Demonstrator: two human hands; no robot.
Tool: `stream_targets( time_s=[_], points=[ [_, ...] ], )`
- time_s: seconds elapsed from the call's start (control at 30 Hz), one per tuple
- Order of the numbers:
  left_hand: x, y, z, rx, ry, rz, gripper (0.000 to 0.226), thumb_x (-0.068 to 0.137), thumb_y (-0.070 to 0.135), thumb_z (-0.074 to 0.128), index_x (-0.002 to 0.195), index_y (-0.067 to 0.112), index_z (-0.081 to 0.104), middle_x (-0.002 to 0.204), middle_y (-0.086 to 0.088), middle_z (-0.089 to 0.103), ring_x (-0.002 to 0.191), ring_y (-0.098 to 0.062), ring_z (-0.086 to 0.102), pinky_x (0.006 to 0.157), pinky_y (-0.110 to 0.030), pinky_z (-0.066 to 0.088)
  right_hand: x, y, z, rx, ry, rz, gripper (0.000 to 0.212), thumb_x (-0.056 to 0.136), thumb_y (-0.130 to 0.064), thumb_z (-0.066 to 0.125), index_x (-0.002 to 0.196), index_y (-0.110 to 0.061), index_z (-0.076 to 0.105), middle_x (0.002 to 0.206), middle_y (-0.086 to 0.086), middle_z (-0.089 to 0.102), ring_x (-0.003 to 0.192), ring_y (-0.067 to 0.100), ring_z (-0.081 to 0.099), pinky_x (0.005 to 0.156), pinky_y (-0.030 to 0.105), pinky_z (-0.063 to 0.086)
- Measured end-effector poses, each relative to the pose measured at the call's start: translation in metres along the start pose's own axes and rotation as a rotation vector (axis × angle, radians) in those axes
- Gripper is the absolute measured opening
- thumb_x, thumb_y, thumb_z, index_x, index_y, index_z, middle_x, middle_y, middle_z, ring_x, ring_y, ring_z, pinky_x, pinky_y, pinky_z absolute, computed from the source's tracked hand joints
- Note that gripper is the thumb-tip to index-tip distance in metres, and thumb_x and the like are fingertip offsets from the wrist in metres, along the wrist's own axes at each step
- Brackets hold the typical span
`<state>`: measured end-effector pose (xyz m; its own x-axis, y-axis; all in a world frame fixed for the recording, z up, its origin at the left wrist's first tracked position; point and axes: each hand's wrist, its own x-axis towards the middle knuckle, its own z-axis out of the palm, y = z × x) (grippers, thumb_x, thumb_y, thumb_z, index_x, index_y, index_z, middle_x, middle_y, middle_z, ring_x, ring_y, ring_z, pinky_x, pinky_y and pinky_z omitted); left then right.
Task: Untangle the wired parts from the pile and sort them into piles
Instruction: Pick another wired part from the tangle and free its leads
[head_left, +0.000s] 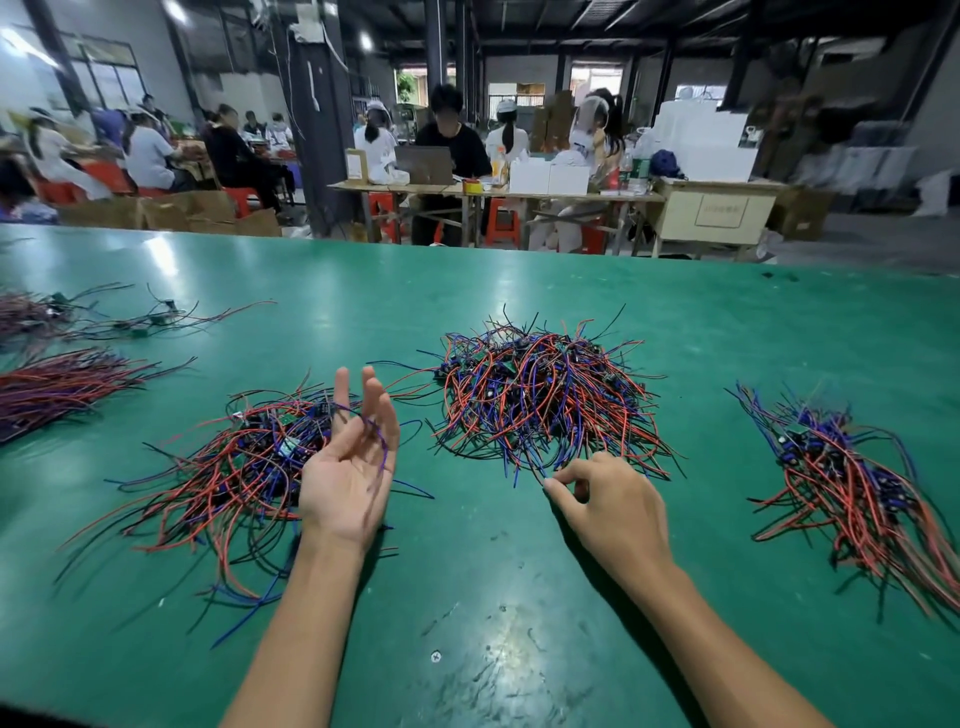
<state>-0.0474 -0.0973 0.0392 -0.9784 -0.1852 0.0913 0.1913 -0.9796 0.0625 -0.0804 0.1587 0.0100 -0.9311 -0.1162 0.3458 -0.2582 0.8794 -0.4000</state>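
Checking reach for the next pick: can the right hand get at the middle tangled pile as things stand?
Probably yes. The right hand is already at the near edge of the middle pile, fingertips at a wire end, with nothing between them.

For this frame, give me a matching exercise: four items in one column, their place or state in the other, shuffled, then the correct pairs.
Items:
1. left hand
2. right hand
3. big tangled heap of red, blue and black wires
4. neat bundle of red and purple wires

Places or states:
A. far left of the green table
B. centre of the table, beyond the hands
C. palm up, fingers relaxed, above the near-left wire pile
D. pinching a wire at the central heap's near edge

Pairs: 1-C, 2-D, 3-B, 4-A
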Motion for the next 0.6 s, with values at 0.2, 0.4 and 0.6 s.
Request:
stream_targets(
  time_s=[0.2, 0.4, 0.6],
  points=[
    [0.004, -0.006, 0.006, 0.127, 0.087, -0.043, 0.048, 0.092, -0.004, 0.04, 0.119, 0.017, 0.073, 0.133, -0.015, 0.064, 0.115, -0.019, 0.065, 0.083, -0.031, 0.061, -0.002, -0.007, -0.001, 0.03, 0.119, -0.072, 0.015, 0.094, -0.04, 0.063, 0.092, -0.028, 0.072, 0.082, -0.009, 0.064, 0.085, 0.017, 0.06, 0.073, 0.033, 0.046],
    [0.004, -0.004, 0.004, 0.383, -0.022, -0.081, 0.072, 0.079, 0.065, 0.055, 0.143, 0.031, 0.054, 0.133, 0.008, 0.062, 0.104, -0.011, 0.064, 0.078, -0.028, 0.06, 0.031, -0.028, 0.013, -0.02, -0.041, -0.102, 0.029, 0.104, -0.039, 0.045, 0.128, -0.031, 0.059, 0.108, -0.004, 0.065, 0.1, 0.02, 0.063, 0.075, 0.033, 0.046],
    [0.004, -0.009, -0.001, 0.488, -0.076, -0.136, 0.081, 0.078, 0.083, 0.044, 0.138, 0.031, 0.058, 0.126, 0.009, 0.066, 0.091, -0.01, 0.063, 0.077, -0.027, 0.055, 0.044, -0.044, 0.038, -0.041, -0.034, -0.024, 0.045, 0.097, -0.058, 0.051, 0.126, -0.029, 0.067, 0.11, 0.001, 0.068, 0.104, 0.024, 0.063, 0.09, 0.038, 0.042]
  ],
)
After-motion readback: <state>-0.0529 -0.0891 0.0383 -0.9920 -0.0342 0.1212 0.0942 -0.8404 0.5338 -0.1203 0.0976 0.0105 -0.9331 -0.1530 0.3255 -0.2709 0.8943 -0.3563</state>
